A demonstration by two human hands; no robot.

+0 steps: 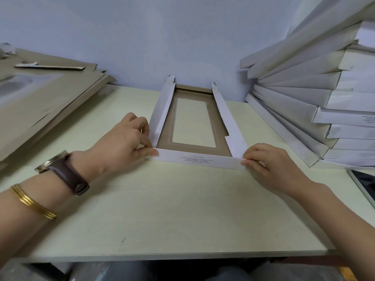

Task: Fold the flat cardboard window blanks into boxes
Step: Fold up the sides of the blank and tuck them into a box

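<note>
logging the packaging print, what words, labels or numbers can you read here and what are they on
On the near flap of the box blank: a few lines of small print, upside down to the camera, too blurred to read.
On the stack of folded boxes: faint marks on one end face, unreadable.
No other text shows.

Small print on the near flap (194,159) — upside down, unreadable.

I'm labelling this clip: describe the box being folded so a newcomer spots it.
On the pale table, between the brown flat pile and the white stack, lies the half-folded box. It alone has raised white sides around a brown window frame.
</note>
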